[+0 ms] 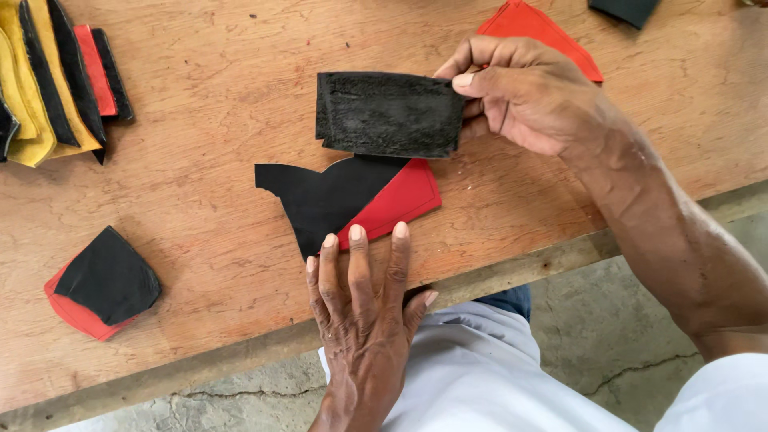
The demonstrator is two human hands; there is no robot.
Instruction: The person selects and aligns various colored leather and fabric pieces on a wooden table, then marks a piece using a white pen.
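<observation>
Two hands at work: my right hand pinches a fuzzy black rectangle by its right edge, lifted over the tabletop with its rough face up. My left hand lies open, fingertips pinning a black cutout and red piece flat, likely to stop sliding. Further left, a black-on-red piece and a stack of strips.

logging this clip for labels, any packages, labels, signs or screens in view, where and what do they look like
None in view: no package, label, sign or screen. The wooden table bears only cut leather-like pieces in black, red and yellow. The right hand holds a fuzzy black rectangular piece; the left hand rests its fingertips on a black curved piece over a red piece.
</observation>
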